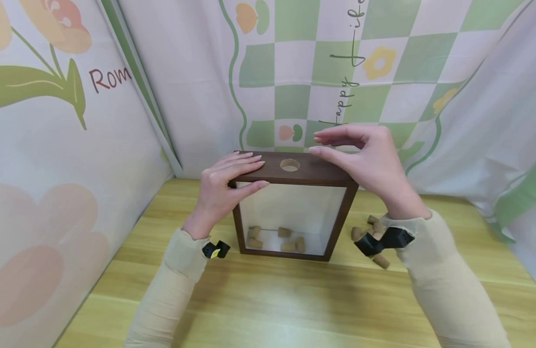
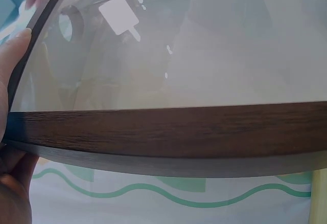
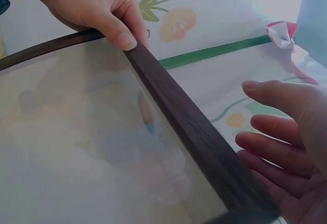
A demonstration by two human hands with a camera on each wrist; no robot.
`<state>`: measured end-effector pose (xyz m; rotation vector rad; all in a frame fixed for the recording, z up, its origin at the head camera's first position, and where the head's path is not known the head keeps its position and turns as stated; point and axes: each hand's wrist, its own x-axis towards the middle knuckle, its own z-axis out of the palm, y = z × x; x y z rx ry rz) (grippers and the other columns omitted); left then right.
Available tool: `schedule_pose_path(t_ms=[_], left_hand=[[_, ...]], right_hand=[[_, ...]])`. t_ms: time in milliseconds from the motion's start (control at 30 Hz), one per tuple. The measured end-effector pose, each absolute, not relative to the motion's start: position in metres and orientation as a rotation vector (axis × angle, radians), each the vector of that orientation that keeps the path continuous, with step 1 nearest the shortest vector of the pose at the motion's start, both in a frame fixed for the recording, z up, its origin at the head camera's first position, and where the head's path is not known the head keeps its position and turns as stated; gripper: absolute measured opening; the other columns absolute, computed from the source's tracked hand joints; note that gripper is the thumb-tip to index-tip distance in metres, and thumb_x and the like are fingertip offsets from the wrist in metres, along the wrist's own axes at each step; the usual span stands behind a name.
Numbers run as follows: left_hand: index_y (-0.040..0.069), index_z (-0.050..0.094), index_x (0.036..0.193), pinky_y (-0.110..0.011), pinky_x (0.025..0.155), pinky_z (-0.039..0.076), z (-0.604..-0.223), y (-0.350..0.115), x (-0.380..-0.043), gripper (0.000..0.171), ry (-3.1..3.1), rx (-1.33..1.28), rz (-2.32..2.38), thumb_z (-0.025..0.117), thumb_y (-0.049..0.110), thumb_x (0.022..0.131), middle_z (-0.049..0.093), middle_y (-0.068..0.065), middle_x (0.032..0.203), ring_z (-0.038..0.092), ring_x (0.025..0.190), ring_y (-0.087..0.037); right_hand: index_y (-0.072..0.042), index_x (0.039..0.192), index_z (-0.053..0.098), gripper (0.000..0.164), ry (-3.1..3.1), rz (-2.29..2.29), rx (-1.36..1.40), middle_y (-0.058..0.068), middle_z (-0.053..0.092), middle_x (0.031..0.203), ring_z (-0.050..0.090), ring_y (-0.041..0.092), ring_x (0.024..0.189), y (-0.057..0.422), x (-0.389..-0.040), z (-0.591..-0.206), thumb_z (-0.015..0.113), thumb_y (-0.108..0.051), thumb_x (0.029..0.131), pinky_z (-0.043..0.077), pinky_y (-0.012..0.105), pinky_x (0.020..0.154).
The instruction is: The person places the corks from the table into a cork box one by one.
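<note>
A dark brown wooden box [image 1: 270,170] with a clear front stands upright on the table, a round hole [image 1: 290,165] in its top. Several corks [image 1: 284,232] lie on the floor inside it. My left hand [image 1: 222,181] grips the top left corner, fingers across the top and thumb over the front edge; the right wrist view shows the same hold. Over the right end of the top, my right hand [image 1: 368,154] hovers with thumb and fingers apart, holding nothing. In the right wrist view its relaxed fingers [image 3: 276,150] are beside the frame [image 3: 189,111].
Several loose corks [image 1: 381,261] lie on the wood-grain table [image 1: 268,299] to the right of the box, partly hidden by my right wrist and its black camera [image 1: 383,241]. A checked green and white curtain [image 1: 294,63] hangs close behind; a printed cloth [image 1: 46,145] borders the left.
</note>
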<state>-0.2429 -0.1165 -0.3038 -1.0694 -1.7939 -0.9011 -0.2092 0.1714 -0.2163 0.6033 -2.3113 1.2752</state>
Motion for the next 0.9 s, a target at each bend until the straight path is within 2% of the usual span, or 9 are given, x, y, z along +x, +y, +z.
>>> schedule_pose_path(t_ms=[167, 333, 533, 900], left_hand=[[0.003, 0.079, 0.114, -0.04, 0.108, 0.046, -0.304, -0.116, -0.243, 0.042, -1.791, -1.072, -0.9, 0.092, 0.015, 0.075, 0.074, -0.009, 0.116, 0.068, 0.113, -0.023], [0.003, 0.078, 0.114, -0.04, 0.108, 0.046, -0.305, -0.116, -0.244, 0.043, -1.788, -1.08, -0.903, 0.092, 0.014, 0.075, 0.074, -0.009, 0.116, 0.068, 0.113, -0.024], [0.003, 0.078, 0.114, -0.04, 0.108, 0.046, -0.304, -0.116, -0.243, 0.043, -1.786, -1.082, -0.913, 0.092, 0.014, 0.075, 0.074, -0.01, 0.116, 0.068, 0.114, -0.024], [0.003, 0.078, 0.114, -0.04, 0.108, 0.046, -0.305, -0.117, -0.244, 0.043, -1.781, -1.084, -0.915, 0.092, 0.014, 0.075, 0.074, -0.009, 0.116, 0.068, 0.113, -0.023]], right_hand=[[-0.013, 0.112, 0.08, 0.031, -2.282, 1.312, 0.533, -0.002, 0.076, 0.107, 0.07, 0.012, 0.098, 0.19, -0.203, -0.217, 0.087, -0.027, 0.085, 0.052, 0.017, 0.082], [-0.005, 0.114, 0.078, 0.031, -2.231, 1.345, 0.486, 0.0, 0.077, 0.107, 0.071, 0.011, 0.098, 0.213, -0.2, -0.22, 0.085, -0.02, 0.088, 0.051, 0.014, 0.083], [-0.001, 0.115, 0.077, 0.03, -2.214, 1.354, 0.414, -0.004, 0.077, 0.106, 0.07, 0.008, 0.097, 0.242, -0.199, -0.226, 0.083, -0.014, 0.089, 0.051, 0.011, 0.08], [-0.008, 0.123, 0.074, 0.04, -2.388, 1.319, 0.187, -0.011, 0.075, 0.109, 0.068, 0.004, 0.096, 0.283, -0.191, -0.251, 0.081, -0.03, 0.091, 0.049, 0.007, 0.078]])
